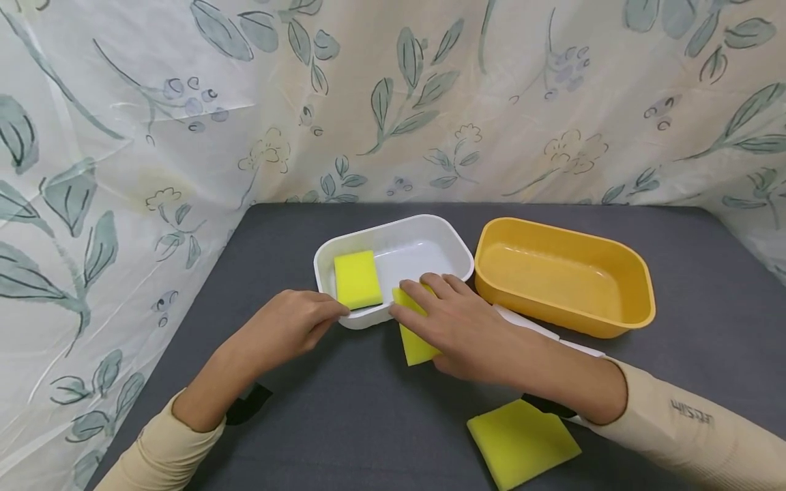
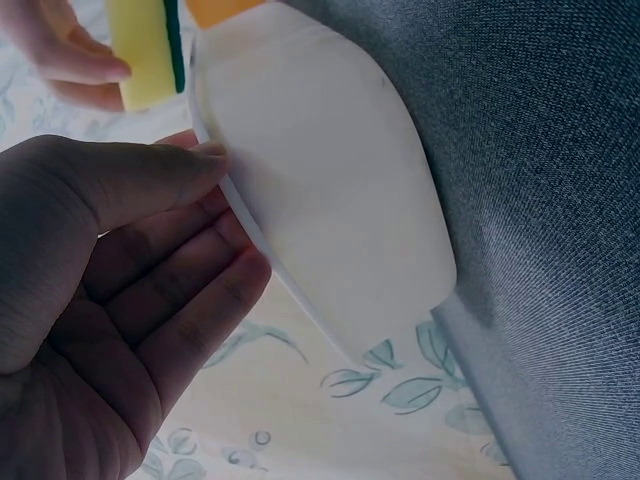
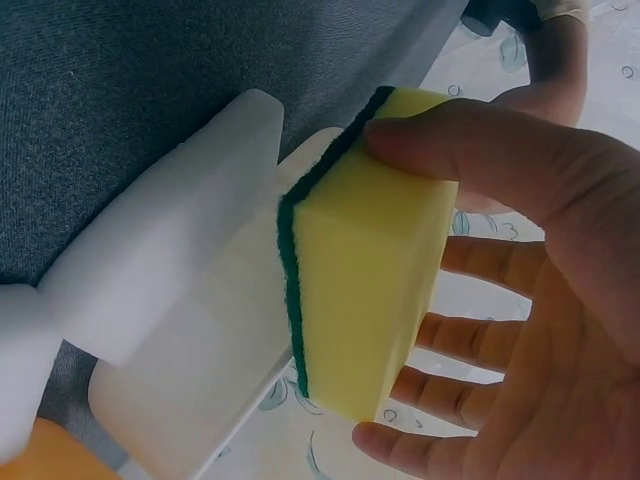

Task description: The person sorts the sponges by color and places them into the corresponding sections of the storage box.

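Observation:
My left hand (image 1: 295,319) pinches the near left rim of a white plastic tub (image 1: 424,256) between thumb and fingers; the left wrist view shows the tub's outer wall (image 2: 330,170). A yellow sponge (image 1: 358,278) lies inside the tub at its left end. My right hand (image 1: 469,331) grips a second yellow sponge (image 1: 415,344) just over the tub's near rim. In the right wrist view, the thumb is on one side of this sponge (image 3: 370,270) and the fingers on the other; its dark green scouring layer faces away from the palm.
A yellow-orange tub (image 1: 565,273) stands right of the white one. White blocks (image 3: 170,230) lie near the tubs, partly hidden by my right forearm in the head view. Another yellow sponge (image 1: 525,443) rests on the dark tabletop (image 1: 344,423), below that forearm. Patterned fabric (image 1: 430,102) hangs behind.

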Demonstrator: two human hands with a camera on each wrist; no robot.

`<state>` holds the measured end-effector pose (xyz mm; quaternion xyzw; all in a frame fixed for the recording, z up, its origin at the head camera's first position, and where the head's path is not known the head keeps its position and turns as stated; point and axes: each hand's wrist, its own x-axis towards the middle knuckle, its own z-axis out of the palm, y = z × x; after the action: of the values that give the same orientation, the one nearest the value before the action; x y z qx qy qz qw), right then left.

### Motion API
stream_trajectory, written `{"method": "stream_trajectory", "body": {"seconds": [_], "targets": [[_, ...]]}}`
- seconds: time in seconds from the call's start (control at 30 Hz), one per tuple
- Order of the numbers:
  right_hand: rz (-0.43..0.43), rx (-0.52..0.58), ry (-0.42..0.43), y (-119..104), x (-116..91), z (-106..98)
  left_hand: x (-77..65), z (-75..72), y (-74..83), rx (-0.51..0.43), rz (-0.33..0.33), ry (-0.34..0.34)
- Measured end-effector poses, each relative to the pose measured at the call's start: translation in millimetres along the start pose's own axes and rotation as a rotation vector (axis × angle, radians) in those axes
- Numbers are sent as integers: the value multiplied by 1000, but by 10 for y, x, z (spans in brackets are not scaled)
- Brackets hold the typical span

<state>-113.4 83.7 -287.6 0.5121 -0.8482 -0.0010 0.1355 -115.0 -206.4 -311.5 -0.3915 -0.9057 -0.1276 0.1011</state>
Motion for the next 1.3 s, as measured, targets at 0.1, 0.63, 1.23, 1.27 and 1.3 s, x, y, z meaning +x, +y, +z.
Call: {"method": "stream_trajectory", "body": {"seconds": [0.1,0.63,1.23,1.27,1.3], "targets": [[-7,2,-4,7,22,7,-3,-2,-5,-1,5,3],[25,30,-134,38,107,-41,20,-28,-36,-9,6,-2],[52,70,-219,25,141,-132,9,-14,-2,-11,1,-2],[44,63,-207,28,143,-134,8,-14,3,-12,-1,-3],[36,55,-193,33,145,-135,6,-13,7,-12,-4,-5]]}}
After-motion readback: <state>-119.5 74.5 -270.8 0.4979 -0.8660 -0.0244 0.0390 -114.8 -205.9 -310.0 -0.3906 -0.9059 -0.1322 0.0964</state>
